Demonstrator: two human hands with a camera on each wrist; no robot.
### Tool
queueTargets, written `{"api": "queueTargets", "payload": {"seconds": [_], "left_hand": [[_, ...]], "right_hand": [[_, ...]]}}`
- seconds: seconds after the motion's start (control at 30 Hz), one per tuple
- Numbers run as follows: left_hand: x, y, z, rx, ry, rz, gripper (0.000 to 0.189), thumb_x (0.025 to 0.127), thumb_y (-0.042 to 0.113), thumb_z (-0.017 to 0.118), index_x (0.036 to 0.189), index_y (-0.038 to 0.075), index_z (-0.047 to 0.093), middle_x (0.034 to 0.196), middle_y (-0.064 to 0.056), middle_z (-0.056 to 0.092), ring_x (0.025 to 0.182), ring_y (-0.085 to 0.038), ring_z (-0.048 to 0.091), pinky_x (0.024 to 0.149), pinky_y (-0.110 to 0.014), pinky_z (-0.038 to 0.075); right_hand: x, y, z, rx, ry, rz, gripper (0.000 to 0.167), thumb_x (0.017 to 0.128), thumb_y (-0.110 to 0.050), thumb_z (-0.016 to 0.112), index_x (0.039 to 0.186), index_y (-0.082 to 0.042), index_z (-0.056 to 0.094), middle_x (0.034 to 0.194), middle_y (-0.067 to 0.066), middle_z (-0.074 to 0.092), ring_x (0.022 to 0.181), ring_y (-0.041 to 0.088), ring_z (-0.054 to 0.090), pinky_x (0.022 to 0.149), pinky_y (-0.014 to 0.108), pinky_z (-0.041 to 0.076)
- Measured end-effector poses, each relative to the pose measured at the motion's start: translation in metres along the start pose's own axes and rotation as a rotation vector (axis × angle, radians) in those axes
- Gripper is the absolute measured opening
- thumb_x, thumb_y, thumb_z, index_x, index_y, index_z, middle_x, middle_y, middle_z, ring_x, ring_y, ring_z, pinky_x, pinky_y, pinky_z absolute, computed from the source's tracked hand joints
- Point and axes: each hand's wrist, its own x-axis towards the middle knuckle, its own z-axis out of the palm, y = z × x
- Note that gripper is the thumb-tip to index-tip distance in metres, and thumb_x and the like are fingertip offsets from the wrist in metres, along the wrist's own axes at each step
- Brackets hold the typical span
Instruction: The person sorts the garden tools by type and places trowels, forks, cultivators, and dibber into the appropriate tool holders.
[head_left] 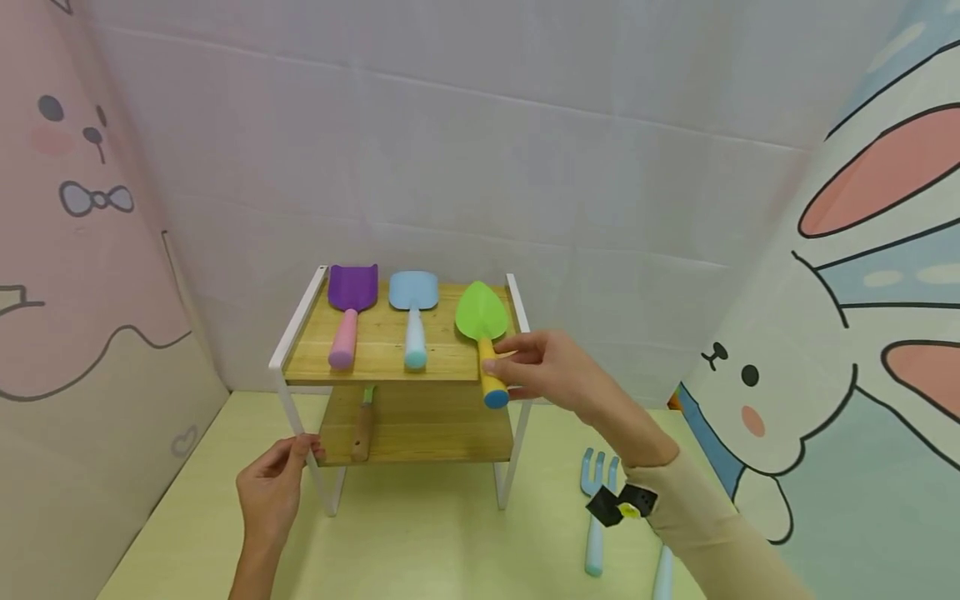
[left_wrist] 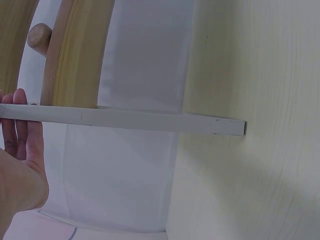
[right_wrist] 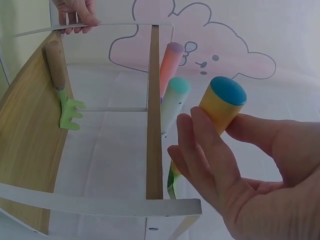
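Observation:
In the head view a green toy trowel (head_left: 482, 312) with a yellow, blue-ended handle lies at the right of the shelf's upper board, its handle jutting past the front edge. My right hand (head_left: 551, 371) grips that handle between thumb and fingers; the right wrist view shows the blue end (right_wrist: 228, 90) pointing out of the grasp. At the lower left, my left hand (head_left: 273, 483) holds the front white leg (left_wrist: 140, 120) of the shelf, thumb on one side and fingers on the other. Left of the trowel lie a light blue shovel (head_left: 414, 292) and a purple shovel (head_left: 352, 287) with pink handle.
On the lower board (head_left: 435, 433) lies a wooden-handled green rake (right_wrist: 67, 112). A light blue fork (head_left: 594, 542) rests on the pale table (head_left: 405, 550) under my right forearm, with another light blue handle (head_left: 663, 575) nearby. White cloth (head_left: 480, 150) hangs behind the shelf.

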Motion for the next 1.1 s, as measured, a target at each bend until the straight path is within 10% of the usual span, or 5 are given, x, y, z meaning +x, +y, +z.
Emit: {"api": "queueTargets", "payload": {"seconds": [1.1], "left_hand": [[0.000,0.000,0.000,0.018,-0.008,0.001,0.015,0.098,-0.004,0.066,0.095,-0.018,0.072,0.079,-0.006,0.076,0.072,-0.012,0.074,0.078,-0.018,0.059]], "right_hand": [[0.047,-0.017,-0.012,-0.174,0.024,0.083,0.044,0.100,-0.027,0.071,0.130,0.005,0.065,0.125,0.017,0.068,0.087,0.020,0.076,0.085,0.033,0.061]]}}
